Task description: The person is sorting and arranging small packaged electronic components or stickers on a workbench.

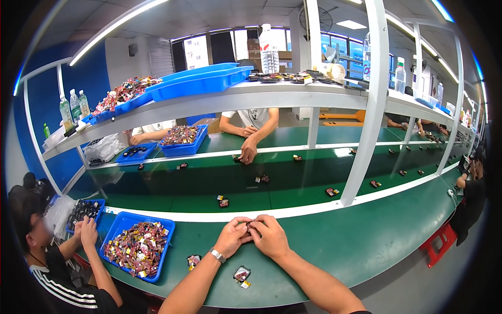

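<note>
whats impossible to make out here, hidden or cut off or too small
In the head view:
- dark piece between the left hand and right hand: mostly covered by fingers
- co-worker across the belt: head hidden by the shelf
- pieces at the belt's far right: too small for detail

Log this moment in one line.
left hand: holds small dark part | right hand: on same part | blue tray: left of both hands

red, yellow and white parts (138, 248), blue tray (169, 245), green tabletop (340, 251)
</note>
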`<control>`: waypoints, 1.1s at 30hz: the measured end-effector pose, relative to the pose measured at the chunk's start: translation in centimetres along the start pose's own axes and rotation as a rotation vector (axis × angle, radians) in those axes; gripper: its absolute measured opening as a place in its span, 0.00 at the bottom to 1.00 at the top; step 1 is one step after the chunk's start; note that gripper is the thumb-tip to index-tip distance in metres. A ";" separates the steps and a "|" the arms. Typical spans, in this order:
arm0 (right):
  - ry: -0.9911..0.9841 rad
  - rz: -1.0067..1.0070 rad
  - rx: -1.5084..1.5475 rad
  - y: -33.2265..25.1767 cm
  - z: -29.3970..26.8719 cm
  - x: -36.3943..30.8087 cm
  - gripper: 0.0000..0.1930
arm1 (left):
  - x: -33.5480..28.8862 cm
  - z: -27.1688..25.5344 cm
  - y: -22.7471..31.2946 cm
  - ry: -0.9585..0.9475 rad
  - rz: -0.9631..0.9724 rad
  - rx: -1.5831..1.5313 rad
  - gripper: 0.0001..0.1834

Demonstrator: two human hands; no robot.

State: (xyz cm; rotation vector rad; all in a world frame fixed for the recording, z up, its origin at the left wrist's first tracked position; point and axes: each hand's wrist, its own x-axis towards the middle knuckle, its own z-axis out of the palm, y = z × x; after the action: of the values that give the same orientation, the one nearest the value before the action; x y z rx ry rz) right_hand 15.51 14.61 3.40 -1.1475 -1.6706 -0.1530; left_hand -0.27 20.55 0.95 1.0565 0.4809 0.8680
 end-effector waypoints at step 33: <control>-0.251 0.541 -0.320 15.0 3.4 10.1 0.13 | 0.6 1.0 -1.1 0.229 0.249 0.470 0.13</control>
State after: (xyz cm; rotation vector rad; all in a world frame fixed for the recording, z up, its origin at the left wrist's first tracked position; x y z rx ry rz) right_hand 24.40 30.69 3.74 -1.8853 -1.5175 0.0745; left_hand 1.23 20.26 0.40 1.4758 0.7823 1.1360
